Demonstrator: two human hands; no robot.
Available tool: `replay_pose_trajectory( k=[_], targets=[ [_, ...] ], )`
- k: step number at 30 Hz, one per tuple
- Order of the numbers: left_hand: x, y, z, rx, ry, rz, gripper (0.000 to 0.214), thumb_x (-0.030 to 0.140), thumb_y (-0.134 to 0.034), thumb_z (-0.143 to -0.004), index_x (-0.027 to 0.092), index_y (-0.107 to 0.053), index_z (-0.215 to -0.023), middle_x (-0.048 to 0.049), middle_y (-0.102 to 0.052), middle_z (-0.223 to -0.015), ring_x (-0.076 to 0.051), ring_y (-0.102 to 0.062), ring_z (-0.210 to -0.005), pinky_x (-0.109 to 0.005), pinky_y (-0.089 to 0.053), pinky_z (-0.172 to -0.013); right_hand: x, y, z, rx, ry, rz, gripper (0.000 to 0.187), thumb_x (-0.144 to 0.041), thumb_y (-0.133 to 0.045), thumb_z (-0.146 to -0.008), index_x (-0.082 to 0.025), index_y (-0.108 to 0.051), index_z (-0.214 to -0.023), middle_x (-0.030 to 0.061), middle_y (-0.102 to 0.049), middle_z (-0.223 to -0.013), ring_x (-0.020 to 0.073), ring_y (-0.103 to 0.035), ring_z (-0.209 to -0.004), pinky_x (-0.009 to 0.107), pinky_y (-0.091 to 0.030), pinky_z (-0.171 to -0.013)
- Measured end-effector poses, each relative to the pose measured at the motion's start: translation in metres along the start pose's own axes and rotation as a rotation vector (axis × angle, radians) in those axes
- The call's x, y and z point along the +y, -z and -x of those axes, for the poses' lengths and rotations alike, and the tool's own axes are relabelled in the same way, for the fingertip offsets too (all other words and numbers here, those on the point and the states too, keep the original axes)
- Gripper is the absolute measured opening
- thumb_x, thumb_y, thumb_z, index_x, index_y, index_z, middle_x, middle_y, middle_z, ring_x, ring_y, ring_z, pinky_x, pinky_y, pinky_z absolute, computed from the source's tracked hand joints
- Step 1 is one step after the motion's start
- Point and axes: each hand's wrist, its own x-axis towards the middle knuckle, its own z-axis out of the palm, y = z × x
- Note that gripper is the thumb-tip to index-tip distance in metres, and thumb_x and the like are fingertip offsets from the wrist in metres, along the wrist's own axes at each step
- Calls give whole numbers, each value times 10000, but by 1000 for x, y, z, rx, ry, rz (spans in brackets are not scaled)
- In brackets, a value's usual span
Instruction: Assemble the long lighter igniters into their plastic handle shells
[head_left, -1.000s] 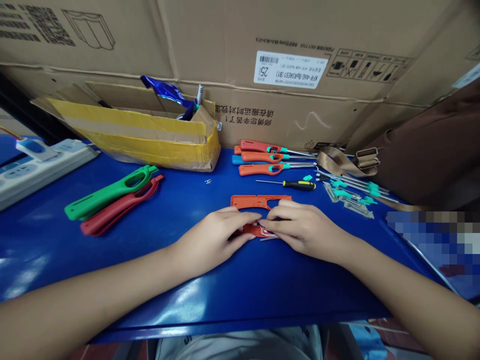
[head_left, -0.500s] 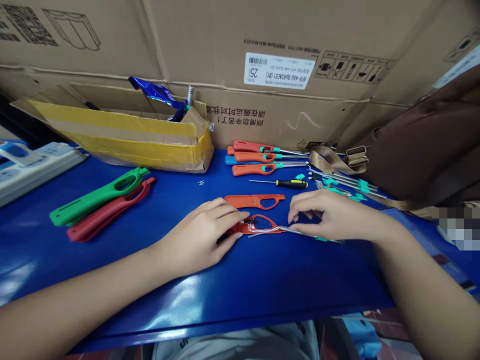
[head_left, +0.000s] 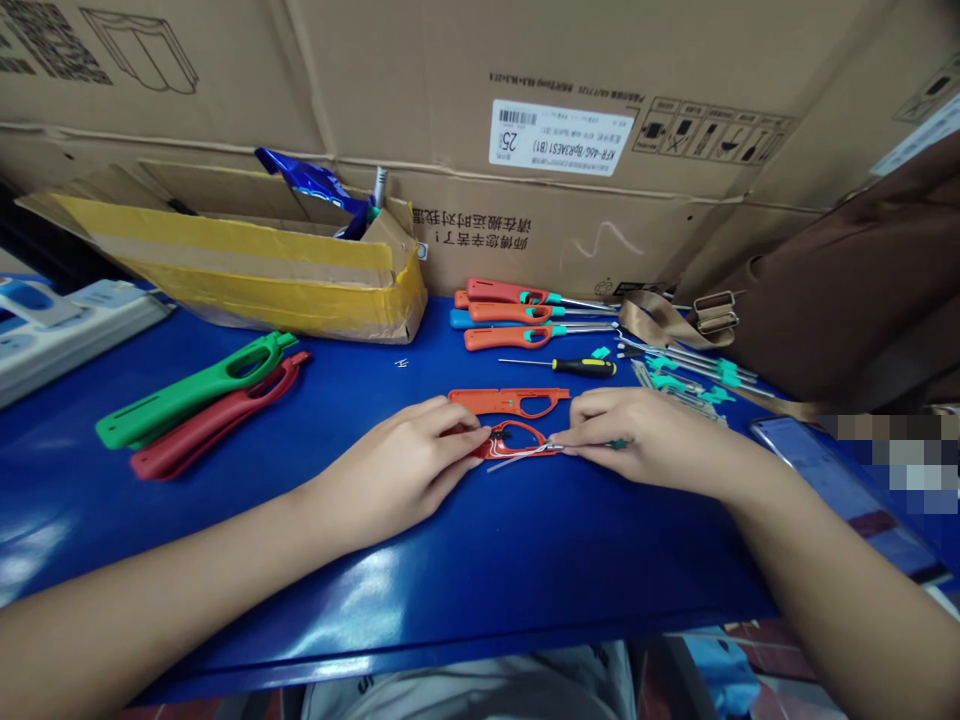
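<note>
An orange lighter shell half (head_left: 517,440) with wires in it lies on the blue table (head_left: 487,560) between my hands. My left hand (head_left: 409,465) presses on its left end, fingers curled over it. My right hand (head_left: 637,430) pinches a thin metal tube with a teal collar (head_left: 600,445), whose tip meets the shell's right end. A second orange shell half (head_left: 510,401) lies just behind them.
Green (head_left: 191,390) and red (head_left: 210,420) shell halves lie at the left. Finished lighters (head_left: 525,315), a screwdriver (head_left: 577,366) and spare tubes (head_left: 690,380) sit behind. A taped carton (head_left: 247,265), a power strip (head_left: 60,325), a brown bag (head_left: 847,290) and a phone (head_left: 832,480) ring the area.
My right hand moved left with the metal tube, closing the gap to the orange shell half. My left hand stayed on the shell's left end.
</note>
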Motion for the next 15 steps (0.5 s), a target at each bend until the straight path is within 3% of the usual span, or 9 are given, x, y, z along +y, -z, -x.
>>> replay_pose_trajectory(
  k=[15],
  targets=[
    [2, 1, -2, 33, 15, 25, 273, 220, -516, -1033, 153, -711, -1212, -107, -704, -1159, -234, -653, -1007, -389, -574, -887, -15, 3, 0, -71, -25, 138, 264, -168, -535, -1010, -189, -785, -926, 42, -688, -863, 158, -625, -757, 273, -397, -653]
  ],
)
